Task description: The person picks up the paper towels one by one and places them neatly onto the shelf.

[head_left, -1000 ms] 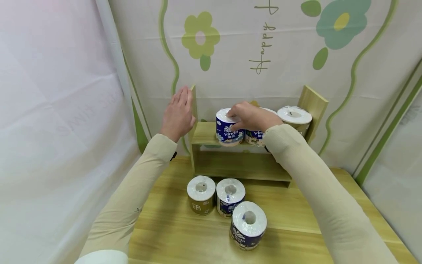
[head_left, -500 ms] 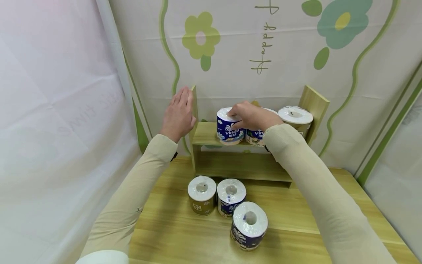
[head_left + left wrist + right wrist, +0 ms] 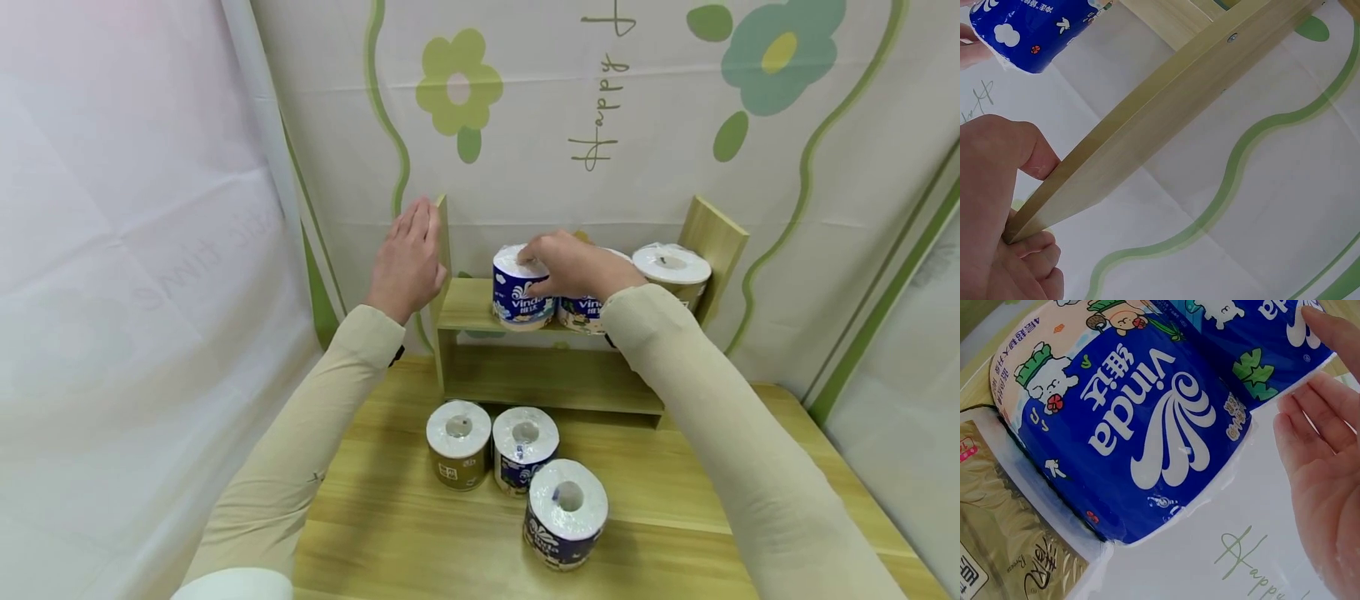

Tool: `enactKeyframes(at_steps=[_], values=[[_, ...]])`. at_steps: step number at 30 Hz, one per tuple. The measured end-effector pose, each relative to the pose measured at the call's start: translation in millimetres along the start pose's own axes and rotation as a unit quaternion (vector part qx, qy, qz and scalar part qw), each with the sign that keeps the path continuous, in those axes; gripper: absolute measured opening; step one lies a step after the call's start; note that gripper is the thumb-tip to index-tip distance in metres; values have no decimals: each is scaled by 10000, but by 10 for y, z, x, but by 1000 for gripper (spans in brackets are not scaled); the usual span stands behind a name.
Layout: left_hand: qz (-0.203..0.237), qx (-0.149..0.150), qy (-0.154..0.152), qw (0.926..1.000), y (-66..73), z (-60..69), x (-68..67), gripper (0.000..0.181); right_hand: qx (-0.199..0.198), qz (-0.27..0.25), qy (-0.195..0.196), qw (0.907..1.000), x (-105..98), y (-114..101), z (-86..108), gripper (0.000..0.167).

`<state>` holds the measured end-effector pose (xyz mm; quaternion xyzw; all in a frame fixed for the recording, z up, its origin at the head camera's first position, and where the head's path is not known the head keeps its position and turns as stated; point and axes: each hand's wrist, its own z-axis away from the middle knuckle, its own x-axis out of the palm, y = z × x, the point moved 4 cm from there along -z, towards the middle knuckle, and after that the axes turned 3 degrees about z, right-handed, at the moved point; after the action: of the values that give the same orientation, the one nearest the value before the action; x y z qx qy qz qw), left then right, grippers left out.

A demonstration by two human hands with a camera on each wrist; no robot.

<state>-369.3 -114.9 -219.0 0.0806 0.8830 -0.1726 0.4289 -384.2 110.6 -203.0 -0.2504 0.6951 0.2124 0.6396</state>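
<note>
My left hand (image 3: 407, 262) grips the upright left side panel (image 3: 1129, 125) of a small wooden shelf, thumb on one face and fingers on the other in the left wrist view. On the upper board (image 3: 465, 307), my right hand (image 3: 573, 265) holds a blue-wrapped toilet roll (image 3: 517, 304), its thumb at the front and fingers at the top. This roll stands upright beside a second blue toilet roll (image 3: 1135, 425), which the right hand partly hides in the head view. To the right of that, a gold-wrapped toilet roll (image 3: 671, 265) stands by the right side panel (image 3: 712, 237).
In front of the shelf, a gold toilet roll (image 3: 459, 450) and two blue ones, the nearer roll (image 3: 566, 508) and the farther roll (image 3: 525, 446), stand on the wooden table (image 3: 420, 542). A printed cloth (image 3: 525, 183) hangs behind; white cloth (image 3: 135, 292) hangs at the left.
</note>
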Motion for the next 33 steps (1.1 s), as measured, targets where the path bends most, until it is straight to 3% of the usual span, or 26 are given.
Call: enactKeyframes(at_steps=[8,20,33], values=[[47,-31,-87,9999,-9,-4,10,68,23,-157,65,9999,-127,-16,53,62],[27,-37,-121,9999,-1,-7,-1,67,-546,181,281,9979,-257,-118,308,58],[-31,-8,-151,9999,7,-9,-2,68,-1034,390,522,9925,-111,-134,751,52]])
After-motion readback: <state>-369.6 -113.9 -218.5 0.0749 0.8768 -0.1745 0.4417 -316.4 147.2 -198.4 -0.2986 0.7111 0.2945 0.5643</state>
